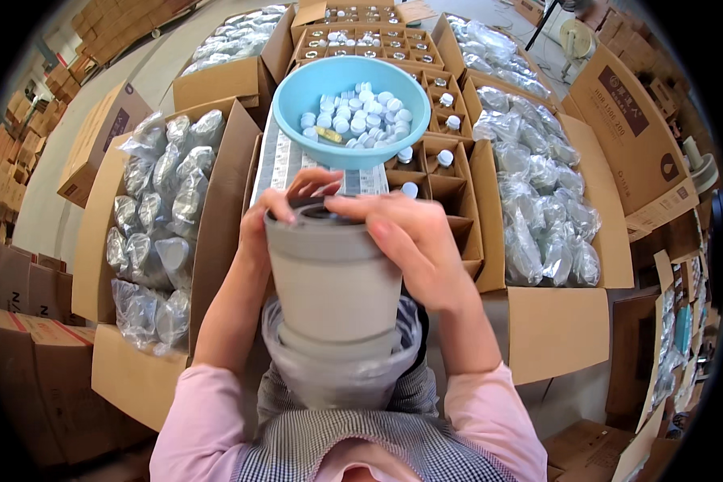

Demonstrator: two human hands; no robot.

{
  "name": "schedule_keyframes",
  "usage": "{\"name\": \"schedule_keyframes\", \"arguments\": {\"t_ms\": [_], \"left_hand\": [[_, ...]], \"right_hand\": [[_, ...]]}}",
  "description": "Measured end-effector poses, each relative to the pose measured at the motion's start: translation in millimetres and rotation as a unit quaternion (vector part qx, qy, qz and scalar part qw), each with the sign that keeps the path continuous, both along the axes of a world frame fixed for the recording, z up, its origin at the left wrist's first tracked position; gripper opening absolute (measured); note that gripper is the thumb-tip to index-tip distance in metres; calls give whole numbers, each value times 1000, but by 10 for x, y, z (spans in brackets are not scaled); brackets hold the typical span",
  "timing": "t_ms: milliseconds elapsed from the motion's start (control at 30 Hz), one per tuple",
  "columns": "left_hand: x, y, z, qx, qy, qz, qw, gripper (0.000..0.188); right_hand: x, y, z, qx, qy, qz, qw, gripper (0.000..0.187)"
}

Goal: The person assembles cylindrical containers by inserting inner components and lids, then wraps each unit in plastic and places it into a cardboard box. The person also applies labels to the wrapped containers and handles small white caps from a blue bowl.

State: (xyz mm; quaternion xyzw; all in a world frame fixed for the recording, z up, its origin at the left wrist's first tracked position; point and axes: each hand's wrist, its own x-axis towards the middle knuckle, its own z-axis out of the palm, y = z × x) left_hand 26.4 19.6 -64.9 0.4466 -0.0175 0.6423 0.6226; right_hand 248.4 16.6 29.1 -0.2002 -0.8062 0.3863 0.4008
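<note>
A grey tapered container (333,285) stands in front of me, its lower part sitting inside a crumpled clear plastic bag (345,386). My left hand (269,213) curls round the left side of its top rim, fingers bent over the edge. On the opposite side, my right hand (414,241) grips the rim, with its fingers reaching across the top. A dark round opening or recess (317,210) shows partly between the fingers; the rest of the top is covered by my hands.
A light blue basin (285,120) holds many white caps and a small yellow item. Divided cartons (466,205) with capped bottles stand beside and behind it. Open cartons of plastic-wrapped items flank me at left (225,185) and right (610,193). Flaps (558,333) jut out.
</note>
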Motion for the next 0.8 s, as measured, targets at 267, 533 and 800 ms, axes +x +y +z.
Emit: {"name": "schedule_keyframes", "arguments": {"t_ms": [267,533,800], "left_hand": [[76,-165,986,174,485,164,841,20],[293,-279,931,0,454,321,832,21],[-153,-74,138,-2,186,78,980,39]], "right_hand": [[75,313,-475,-138,201,73,967,64],[99,447,-654,-224,282,73,930,79],[19,178,-98,-77,26,100,992,57]]}}
